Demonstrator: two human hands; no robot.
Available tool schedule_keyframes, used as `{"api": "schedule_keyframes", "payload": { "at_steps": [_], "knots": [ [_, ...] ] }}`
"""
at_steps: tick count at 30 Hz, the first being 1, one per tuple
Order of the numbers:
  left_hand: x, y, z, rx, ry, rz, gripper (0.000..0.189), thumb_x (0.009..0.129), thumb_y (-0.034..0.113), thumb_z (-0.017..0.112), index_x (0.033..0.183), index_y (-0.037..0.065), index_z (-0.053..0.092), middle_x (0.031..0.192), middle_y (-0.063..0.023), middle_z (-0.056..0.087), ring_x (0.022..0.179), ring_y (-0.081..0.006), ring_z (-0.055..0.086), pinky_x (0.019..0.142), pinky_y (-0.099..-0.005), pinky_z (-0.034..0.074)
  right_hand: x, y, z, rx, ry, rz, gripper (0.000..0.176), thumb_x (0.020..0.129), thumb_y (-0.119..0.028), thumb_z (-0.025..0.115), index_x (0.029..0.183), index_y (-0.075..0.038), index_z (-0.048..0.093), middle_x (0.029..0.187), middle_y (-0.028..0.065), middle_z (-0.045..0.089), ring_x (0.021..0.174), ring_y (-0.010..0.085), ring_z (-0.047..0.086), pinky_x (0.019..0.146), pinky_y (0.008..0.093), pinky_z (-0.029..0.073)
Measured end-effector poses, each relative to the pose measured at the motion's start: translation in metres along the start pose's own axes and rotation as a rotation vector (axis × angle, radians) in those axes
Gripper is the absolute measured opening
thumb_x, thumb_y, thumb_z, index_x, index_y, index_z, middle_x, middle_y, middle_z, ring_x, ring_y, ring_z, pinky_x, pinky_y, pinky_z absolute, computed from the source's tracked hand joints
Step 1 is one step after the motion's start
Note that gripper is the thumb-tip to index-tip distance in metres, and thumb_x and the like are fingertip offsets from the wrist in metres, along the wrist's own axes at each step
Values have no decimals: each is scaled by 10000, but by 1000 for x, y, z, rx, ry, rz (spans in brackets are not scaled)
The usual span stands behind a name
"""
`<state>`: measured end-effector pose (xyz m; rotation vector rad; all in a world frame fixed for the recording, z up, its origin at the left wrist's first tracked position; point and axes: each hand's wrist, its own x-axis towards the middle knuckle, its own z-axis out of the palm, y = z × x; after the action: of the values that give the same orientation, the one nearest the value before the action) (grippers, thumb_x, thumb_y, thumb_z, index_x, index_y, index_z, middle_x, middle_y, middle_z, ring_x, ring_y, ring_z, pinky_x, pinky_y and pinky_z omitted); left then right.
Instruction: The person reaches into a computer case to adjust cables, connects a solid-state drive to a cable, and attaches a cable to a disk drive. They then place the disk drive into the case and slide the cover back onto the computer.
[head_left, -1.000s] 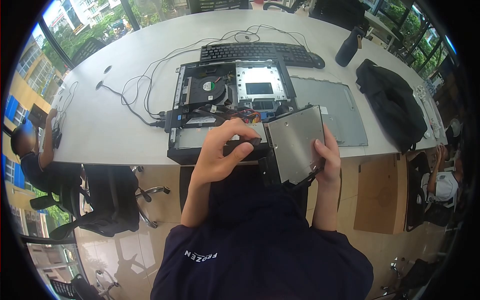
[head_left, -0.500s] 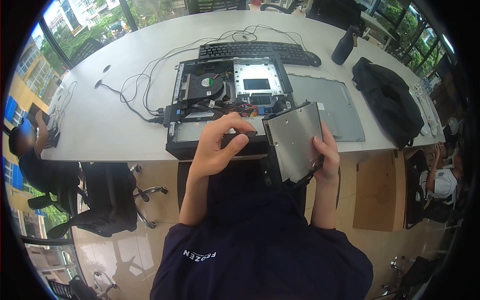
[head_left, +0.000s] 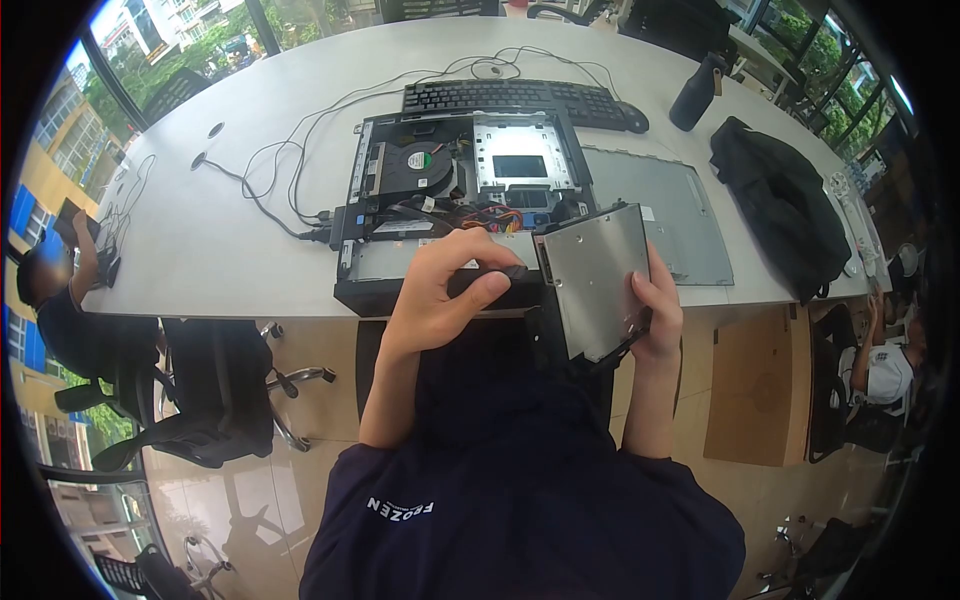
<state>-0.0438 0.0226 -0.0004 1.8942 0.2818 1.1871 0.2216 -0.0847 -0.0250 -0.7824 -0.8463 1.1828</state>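
Observation:
My right hand point(head_left: 657, 305) grips a flat silver metal drive point(head_left: 598, 280) by its right side, tilted over the table's front edge. Thumb and forefinger of my left hand point(head_left: 447, 295) pinch a small black connector point(head_left: 514, 271), just left of the drive's edge. Behind both hands lies an opened computer case point(head_left: 350, 262), with a round black fan point(head_left: 418, 166), a silver metal bracket point(head_left: 520, 140) and coloured cables point(head_left: 490, 217) showing inside. Whether the connector touches the drive I cannot tell.
A keyboard point(head_left: 510, 97) and mouse point(head_left: 634, 117) lie behind the case. To its right are a grey metal panel point(head_left: 690, 215), a black bag point(head_left: 775, 205) and a dark bottle point(head_left: 694, 95). Cables point(head_left: 262, 200) run left. People sit at far left and far right.
The view has shifted slightly. My left hand with the connector has moved a little right, towards the drive; my right hand still grips the drive.

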Motion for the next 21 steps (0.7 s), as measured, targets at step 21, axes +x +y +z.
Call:
{"api": "schedule_keyframes", "payload": {
  "at_steps": [21],
  "knots": [
    [2,5,13,289,110,42,298,990,198,607,752,22,573,681,-51,567,677,-200,484,689,-334,375,-3,1,1,-141,33,-80,611,924,-114,639,1475,54,437,1380,145,568,1274,203,538,1085,320,403]
  ]
}}
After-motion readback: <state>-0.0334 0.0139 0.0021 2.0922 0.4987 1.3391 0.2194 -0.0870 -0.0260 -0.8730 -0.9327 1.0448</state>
